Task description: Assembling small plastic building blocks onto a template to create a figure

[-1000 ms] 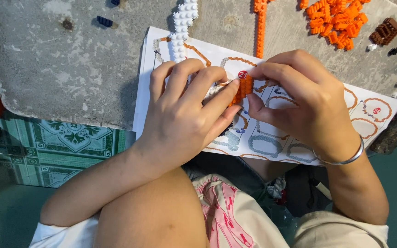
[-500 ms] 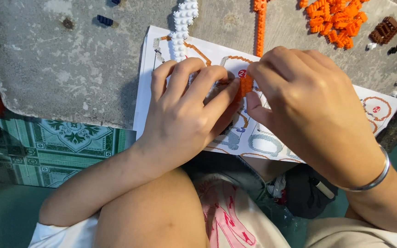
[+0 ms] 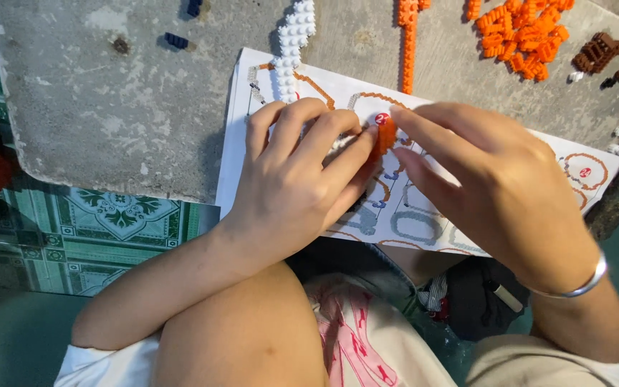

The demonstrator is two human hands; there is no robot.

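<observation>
Right hand has slid a little toward the slab's right edge since the earlier frame; left hand unchanged. Both pinch the small orange brick piece over the instruction sheet near the slab's near edge. Best pressed squarely, studs aligned, left fingers bracing. Loose orange bricks at far right corner.

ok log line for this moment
left hand: holds orange brick piece | right hand: fingers touching it | under: instruction sheet on stone slab
</observation>
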